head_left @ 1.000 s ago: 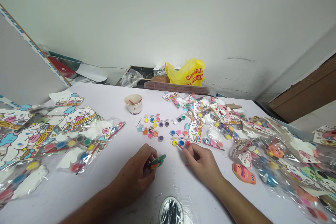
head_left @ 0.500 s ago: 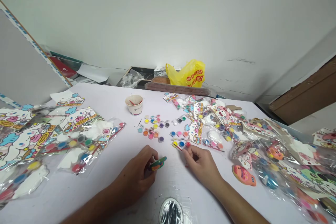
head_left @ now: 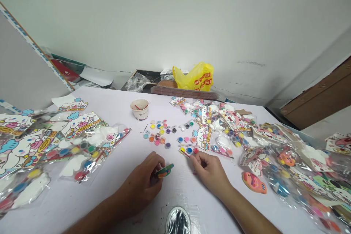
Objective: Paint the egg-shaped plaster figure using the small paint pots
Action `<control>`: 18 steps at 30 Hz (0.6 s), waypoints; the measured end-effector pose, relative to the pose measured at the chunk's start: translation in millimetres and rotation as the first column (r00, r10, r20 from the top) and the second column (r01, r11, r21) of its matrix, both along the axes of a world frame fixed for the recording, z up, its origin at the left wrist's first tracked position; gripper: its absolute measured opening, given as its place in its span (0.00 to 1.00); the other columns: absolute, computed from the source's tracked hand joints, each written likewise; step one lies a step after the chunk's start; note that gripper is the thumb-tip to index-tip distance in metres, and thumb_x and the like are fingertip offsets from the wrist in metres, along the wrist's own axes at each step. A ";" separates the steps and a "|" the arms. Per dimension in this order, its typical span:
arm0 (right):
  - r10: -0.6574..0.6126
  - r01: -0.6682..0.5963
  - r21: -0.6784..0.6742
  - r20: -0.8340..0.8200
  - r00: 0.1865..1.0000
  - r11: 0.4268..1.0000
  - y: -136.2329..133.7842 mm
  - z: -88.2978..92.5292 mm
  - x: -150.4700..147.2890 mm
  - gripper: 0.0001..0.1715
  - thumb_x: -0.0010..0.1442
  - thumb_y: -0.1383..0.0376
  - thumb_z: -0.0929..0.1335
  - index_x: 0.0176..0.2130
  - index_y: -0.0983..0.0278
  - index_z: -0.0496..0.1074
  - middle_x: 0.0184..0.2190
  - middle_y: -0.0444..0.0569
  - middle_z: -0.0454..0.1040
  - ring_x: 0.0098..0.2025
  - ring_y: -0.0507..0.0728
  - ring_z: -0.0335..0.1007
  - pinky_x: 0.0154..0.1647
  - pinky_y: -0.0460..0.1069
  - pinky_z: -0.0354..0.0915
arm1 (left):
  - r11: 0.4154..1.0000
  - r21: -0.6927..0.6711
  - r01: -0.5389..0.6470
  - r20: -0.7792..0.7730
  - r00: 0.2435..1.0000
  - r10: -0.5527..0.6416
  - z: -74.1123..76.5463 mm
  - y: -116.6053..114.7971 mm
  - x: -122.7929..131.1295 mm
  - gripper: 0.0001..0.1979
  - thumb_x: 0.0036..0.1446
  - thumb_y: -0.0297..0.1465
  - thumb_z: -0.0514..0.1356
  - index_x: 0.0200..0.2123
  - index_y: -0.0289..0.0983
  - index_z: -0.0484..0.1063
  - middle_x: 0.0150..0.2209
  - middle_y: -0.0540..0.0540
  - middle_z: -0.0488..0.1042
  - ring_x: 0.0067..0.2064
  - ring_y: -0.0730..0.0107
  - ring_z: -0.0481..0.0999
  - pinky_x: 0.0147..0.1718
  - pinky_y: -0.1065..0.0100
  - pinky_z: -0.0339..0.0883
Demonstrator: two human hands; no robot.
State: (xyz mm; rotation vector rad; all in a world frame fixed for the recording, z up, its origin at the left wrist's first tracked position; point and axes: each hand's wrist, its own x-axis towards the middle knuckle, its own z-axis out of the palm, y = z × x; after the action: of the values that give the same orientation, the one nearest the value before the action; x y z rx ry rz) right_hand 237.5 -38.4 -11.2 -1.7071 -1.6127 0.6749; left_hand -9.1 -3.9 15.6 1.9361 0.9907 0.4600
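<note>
Between the thumb and fingers of my left hand is a small painted figure, green with orange and other colours, seen nearly edge-on. My right hand pinches a thin red paintbrush, its dark tip at the yellow pot of a paint strip. That strip also has a blue and a red pot, the red one right by my fingertips. Beyond my hands lie several more small paint pots in mixed colours. A paper cup behind them has a red stick leaning inside.
Clear-bagged painting kits with cartoon cards cover the left side, and more bagged kits spread over the right. An orange-pink painted figure lies beside my right forearm. A round object sits at the front. Behind the table is a yellow plastic bag.
The view has shifted very slightly. Both hands stay almost in place, with the painted figure and the paintbrush still held.
</note>
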 end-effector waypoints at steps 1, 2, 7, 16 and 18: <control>-0.001 0.001 -0.002 -0.003 1.000 1.000 -0.3 0.0 0.1 0.24 0.65 0.55 0.62 0.22 0.60 0.53 0.16 0.39 0.57 0.21 0.51 0.52 0.23 0.46 0.49 | 1.000 0.003 -0.004 -0.001 1.000 0.004 0.0 0.0 -0.1 0.08 0.56 0.26 0.54 0.39 0.41 0.60 0.34 0.51 0.64 0.29 0.71 0.59 0.27 0.71 0.56; -0.002 0.002 -0.005 -0.008 1.000 1.000 -0.6 0.0 0.1 0.24 0.65 0.55 0.62 0.22 0.60 0.54 0.16 0.39 0.57 0.21 0.51 0.52 0.23 0.46 0.49 | 1.000 0.009 -0.011 0.000 1.000 0.011 -0.1 -0.1 -0.1 0.08 0.56 0.26 0.54 0.39 0.41 0.60 0.34 0.52 0.64 0.29 0.71 0.59 0.26 0.71 0.56; -0.010 0.009 -0.012 -0.044 0.999 1.000 0.2 0.2 0.2 0.24 0.65 0.54 0.62 0.22 0.60 0.53 0.16 0.39 0.57 0.21 0.51 0.52 0.23 0.46 0.49 | 1.000 0.007 -0.011 -0.003 1.000 0.011 -0.5 0.0 -0.7 0.08 0.56 0.25 0.54 0.39 0.41 0.61 0.33 0.52 0.64 0.29 0.71 0.59 0.26 0.71 0.55; 0.093 -0.084 0.200 -0.035 0.995 0.976 -11.6 11.1 -4.6 0.21 0.66 0.59 0.62 0.22 0.61 0.57 0.18 0.40 0.60 0.21 0.51 0.53 0.23 0.46 0.52 | 1.000 -0.017 0.006 -0.017 1.000 -0.007 3.9 1.5 -1.8 0.08 0.57 0.25 0.55 0.39 0.41 0.60 0.33 0.53 0.64 0.29 0.71 0.59 0.26 0.71 0.56; 0.171 -0.171 0.290 0.024 0.985 0.942 -18.9 15.6 -9.7 0.21 0.65 0.63 0.63 0.22 0.60 0.56 0.18 0.40 0.60 0.20 0.50 0.54 0.23 0.46 0.52 | 1.000 -0.021 0.009 -0.016 1.000 -0.009 5.2 1.3 -2.2 0.07 0.58 0.27 0.55 0.39 0.41 0.60 0.33 0.52 0.64 0.29 0.70 0.60 0.27 0.70 0.57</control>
State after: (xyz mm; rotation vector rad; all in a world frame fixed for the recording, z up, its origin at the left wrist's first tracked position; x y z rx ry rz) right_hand 227.8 -57.3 4.4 -1.3647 -1.7763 0.4900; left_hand -11.3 -2.6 20.8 1.9275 0.9926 0.4280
